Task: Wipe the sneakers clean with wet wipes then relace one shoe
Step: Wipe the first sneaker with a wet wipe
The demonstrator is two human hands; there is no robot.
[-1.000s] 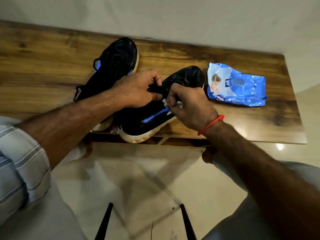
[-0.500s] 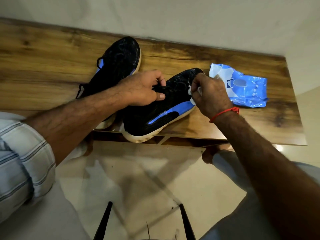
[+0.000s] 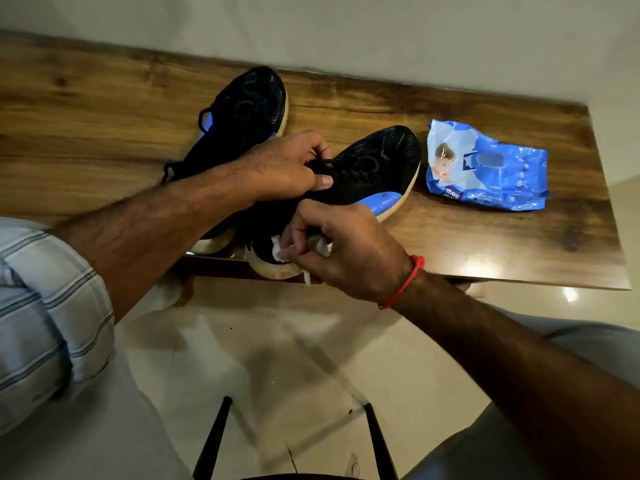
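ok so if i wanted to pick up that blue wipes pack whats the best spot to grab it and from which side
Probably by its near long edge, coming in from the right with the right hand. The wipes pack lies flat and crumpled on the table, clear of the near sneaker, so the soft film should pinch easily there, away from the top flap.

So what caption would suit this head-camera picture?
Left hand steadies a black sneaker while the right hand wipes its heel with a wet wipe.
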